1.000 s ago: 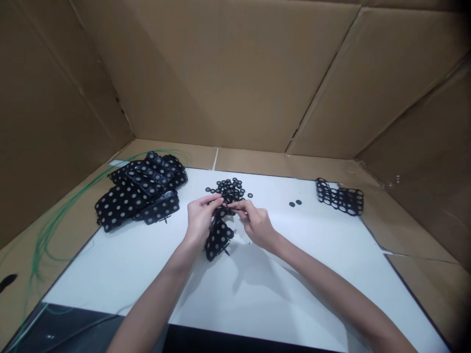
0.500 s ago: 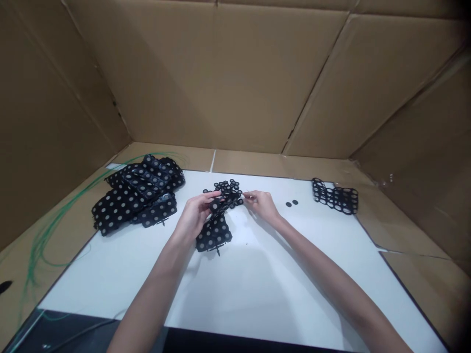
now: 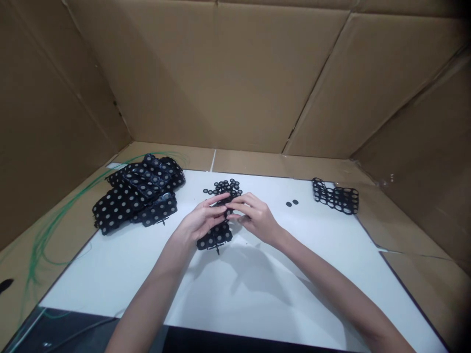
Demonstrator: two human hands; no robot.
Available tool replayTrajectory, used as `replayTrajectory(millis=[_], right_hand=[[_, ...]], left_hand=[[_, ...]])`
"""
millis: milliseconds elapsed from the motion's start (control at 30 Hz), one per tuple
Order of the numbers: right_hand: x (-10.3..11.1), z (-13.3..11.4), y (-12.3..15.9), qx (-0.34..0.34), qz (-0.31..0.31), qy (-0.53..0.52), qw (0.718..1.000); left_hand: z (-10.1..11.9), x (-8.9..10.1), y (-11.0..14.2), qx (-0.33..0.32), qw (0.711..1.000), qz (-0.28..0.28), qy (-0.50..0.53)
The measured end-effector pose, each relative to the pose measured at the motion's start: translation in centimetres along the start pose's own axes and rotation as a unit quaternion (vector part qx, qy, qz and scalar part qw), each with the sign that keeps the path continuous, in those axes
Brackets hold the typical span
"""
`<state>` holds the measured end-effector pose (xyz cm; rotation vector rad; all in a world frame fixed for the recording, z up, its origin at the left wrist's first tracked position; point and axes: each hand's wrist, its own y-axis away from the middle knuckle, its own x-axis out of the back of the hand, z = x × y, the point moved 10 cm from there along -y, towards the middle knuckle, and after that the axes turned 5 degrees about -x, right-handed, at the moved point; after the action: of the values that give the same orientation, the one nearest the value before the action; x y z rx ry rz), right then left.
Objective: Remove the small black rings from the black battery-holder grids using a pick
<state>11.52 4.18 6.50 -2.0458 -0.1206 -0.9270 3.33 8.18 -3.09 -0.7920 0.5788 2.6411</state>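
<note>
Both hands meet over the middle of the white board. My left hand [image 3: 202,219] is closed on the upper part of a black sheet with rows of pale round dots [image 3: 215,237]; the sheet's lower end hangs down towards me, with a small prong at its edge. My right hand [image 3: 259,219] has its fingertips pinched together against the sheet's upper part, close to the left fingertips. Whatever lies in that pinch is hidden. Just behind the fingers is a loose pile of small black rings [image 3: 224,186] with pale centres.
At the left lies a heap of black dotted sheets [image 3: 125,206], beside thin green strands [image 3: 44,235]. Two black discs [image 3: 292,203] and a black sheet of open rings [image 3: 336,197] lie to the right. Cardboard walls [image 3: 239,73] enclose the white board [image 3: 294,264].
My right hand has moved left and a little down from the ring pile to the left fingertips. My left hand still holds the dotted sheet, its fingers now stretched further right.
</note>
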Motion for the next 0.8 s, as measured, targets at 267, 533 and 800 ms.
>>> replayTrajectory(millis=[267,533,800], right_hand=[[0.1,-0.5,0.6,0.02,0.022,0.075,0.997],[-0.6,-0.4,0.8,0.012,0.003,0.089,0.996],[-1.4,0.0,1.2,0.005,0.005,0.14,0.99]], left_hand=[[0.8,0.8,0.1,-0.029,0.996,0.047,-0.067],[1.6,2.0,0.2,-0.04,0.986,0.074,-0.141],[2.0,2.1,0.4,-0.158,0.962,0.148,-0.166]])
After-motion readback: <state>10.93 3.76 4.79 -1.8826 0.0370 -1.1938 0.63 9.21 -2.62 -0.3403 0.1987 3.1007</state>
